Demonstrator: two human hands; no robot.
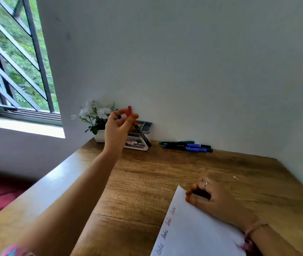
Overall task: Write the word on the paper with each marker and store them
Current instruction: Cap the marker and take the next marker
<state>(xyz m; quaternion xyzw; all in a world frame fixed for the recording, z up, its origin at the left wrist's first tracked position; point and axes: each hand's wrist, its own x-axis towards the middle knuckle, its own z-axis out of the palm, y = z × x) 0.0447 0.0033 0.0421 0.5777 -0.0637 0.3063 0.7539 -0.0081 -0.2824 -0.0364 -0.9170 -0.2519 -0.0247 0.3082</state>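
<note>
Fingers of the left hand (118, 126) pinch a red-capped marker (138, 129), holding it tilted in the air above the far left part of the wooden table (147, 182). The left arm is stretched out straight from the near left corner toward the back edge, wrist bent up, palm turned toward the wall. The marker's red cap points up past the fingertips and its black barrel slants down to the right, its lower end in front of a small grey desk organiser (140, 134) that stands against the wall at the back edge. Whether the marker touches the organiser is hard to tell from this angle.

The right hand (215, 197) rests on the far corner of a white sheet of paper (193, 235) at the near right edge of the table, its fingers loosely curled and holding nothing. A word is written several times along the paper's left edge, in dark ink and in red.

Several blue and green markers (185, 145) lie in a loose row along the back edge, right of the organiser. A white pot of white flowers (96, 117) stands at the far left corner, just beside the organiser.
</note>
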